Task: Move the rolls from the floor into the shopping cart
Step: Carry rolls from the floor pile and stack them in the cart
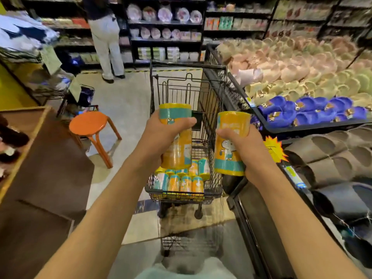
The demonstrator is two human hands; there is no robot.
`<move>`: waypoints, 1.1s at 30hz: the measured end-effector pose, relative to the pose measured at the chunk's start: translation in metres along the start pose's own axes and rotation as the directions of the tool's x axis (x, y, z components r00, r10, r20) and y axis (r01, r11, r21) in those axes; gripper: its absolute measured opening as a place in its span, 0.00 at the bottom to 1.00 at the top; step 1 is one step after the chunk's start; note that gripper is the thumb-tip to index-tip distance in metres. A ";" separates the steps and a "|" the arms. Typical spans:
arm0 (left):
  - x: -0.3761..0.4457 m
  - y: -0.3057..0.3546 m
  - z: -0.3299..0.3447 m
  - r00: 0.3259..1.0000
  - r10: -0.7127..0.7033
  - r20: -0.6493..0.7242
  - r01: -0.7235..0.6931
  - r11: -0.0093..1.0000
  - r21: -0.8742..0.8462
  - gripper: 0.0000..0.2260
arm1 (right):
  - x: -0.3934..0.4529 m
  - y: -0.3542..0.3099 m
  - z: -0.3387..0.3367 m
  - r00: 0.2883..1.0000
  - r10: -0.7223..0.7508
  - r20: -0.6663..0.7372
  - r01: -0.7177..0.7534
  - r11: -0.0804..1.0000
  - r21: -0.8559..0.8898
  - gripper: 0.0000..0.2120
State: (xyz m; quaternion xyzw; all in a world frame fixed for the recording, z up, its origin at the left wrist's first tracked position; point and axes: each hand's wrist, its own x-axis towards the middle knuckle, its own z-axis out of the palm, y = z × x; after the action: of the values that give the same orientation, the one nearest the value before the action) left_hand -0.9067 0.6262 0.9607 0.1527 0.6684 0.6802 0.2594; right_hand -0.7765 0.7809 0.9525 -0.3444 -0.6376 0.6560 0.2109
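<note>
A black wire shopping cart (213, 93) stands in the aisle straight ahead of me. Several yellow and teal rolls (181, 183) lie packed at the near end of its basket. My left hand (161, 135) grips a yellow roll with a teal band (177, 152), held upright above the basket. My right hand (244, 146) grips another such roll (231, 152) at the cart's right rim, also upright. Both arms reach forward from the bottom of the view.
An orange stool (88, 123) stands left of the cart. A brown counter (40, 168) fills the left side. Black bins of slippers (310, 113) run along the right, close to the cart. A person (106, 41) stands at the far shelves.
</note>
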 end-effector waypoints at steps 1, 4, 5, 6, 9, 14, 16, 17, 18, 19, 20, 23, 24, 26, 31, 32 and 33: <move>0.013 -0.002 0.001 1.000 -0.013 -0.002 0.013 1.000 -0.003 0.24 | 0.014 0.001 0.002 1.000 0.009 0.002 -0.009 1.000 -0.002 0.25; 0.054 -0.010 0.008 0.998 -0.057 -0.006 0.057 0.998 -0.006 0.25 | 0.058 0.005 0.005 0.999 0.039 0.004 -0.039 0.999 -0.016 0.26; 0.068 -0.013 0.013 0.997 -0.072 -0.008 0.072 0.997 -0.006 0.25 | 0.075 0.008 0.005 0.999 0.049 0.004 -0.049 0.998 -0.027 0.26; 0.084 -0.017 0.018 0.996 -0.088 -0.014 0.088 0.996 -0.003 0.25 | 0.092 0.011 0.005 0.998 0.059 0.006 -0.059 0.997 -0.040 0.26; 0.134 -0.034 0.036 0.990 -0.130 -0.046 0.130 0.991 0.009 0.24 | 0.149 0.025 0.001 0.995 0.098 0.006 -0.097 0.993 -0.072 0.26; 0.214 -0.061 0.067 0.973 -0.210 -0.093 0.214 0.976 0.035 0.25 | 0.243 0.045 -0.007 0.984 0.179 0.004 -0.178 0.982 -0.065 0.26; 0.243 -0.072 0.076 0.965 -0.239 -0.104 0.246 0.968 0.055 0.24 | 0.276 0.057 -0.008 0.981 0.194 0.005 -0.193 0.978 -0.082 0.24; 0.258 -0.081 0.079 0.961 -0.254 -0.110 0.262 0.963 0.063 0.23 | 0.292 0.064 -0.008 0.980 0.200 0.003 -0.199 0.976 -0.093 0.24; 0.273 -0.090 0.082 0.955 -0.272 -0.119 0.281 0.957 0.068 0.23 | 0.307 0.071 -0.008 0.978 0.207 -0.002 -0.207 0.974 -0.096 0.24; 0.288 -0.099 0.084 0.950 -0.287 -0.124 0.297 0.952 0.073 0.23 | 0.322 0.080 -0.007 0.975 0.220 -0.004 -0.220 0.972 -0.088 0.25; 0.302 -0.110 0.086 0.946 -0.296 -0.131 0.308 0.948 0.081 0.24 | 0.336 0.090 -0.006 0.971 0.241 -0.003 -0.240 0.967 -0.081 0.26; 0.343 -0.146 0.089 0.935 -0.321 -0.148 0.339 0.934 0.111 0.21 | 0.373 0.122 0.001 0.954 0.298 -0.012 -0.298 0.951 -0.077 0.25; 0.355 -0.159 0.090 0.930 -0.335 -0.151 0.353 0.929 0.110 0.20 | 0.384 0.134 0.005 0.950 0.313 -0.018 -0.313 0.948 -0.058 0.25; 0.379 -0.190 0.089 0.918 -0.358 -0.169 0.379 0.919 0.113 0.21 | 0.404 0.162 0.014 0.935 0.351 -0.044 -0.351 0.936 -0.007 0.26; 0.425 -0.269 0.083 0.887 -0.427 -0.175 0.449 0.887 0.107 0.21 | 0.439 0.239 0.035 0.893 0.428 -0.138 -0.434 0.901 -0.016 0.26; 0.433 -0.283 0.081 0.885 -0.433 -0.169 0.454 0.884 0.115 0.21 | 0.443 0.254 0.039 0.885 0.443 -0.145 -0.452 0.891 -0.033 0.25; 0.440 -0.298 0.079 0.882 -0.440 -0.171 0.463 0.877 0.128 0.20 | 0.447 0.268 0.043 0.874 0.460 -0.155 -0.472 0.881 -0.048 0.23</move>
State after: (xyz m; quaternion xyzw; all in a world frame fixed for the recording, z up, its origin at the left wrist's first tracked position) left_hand -1.1791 0.9285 0.6100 -0.0338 0.7556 0.5521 0.3510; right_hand -1.0651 1.0453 0.6057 -0.5412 -0.5468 0.6343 0.0759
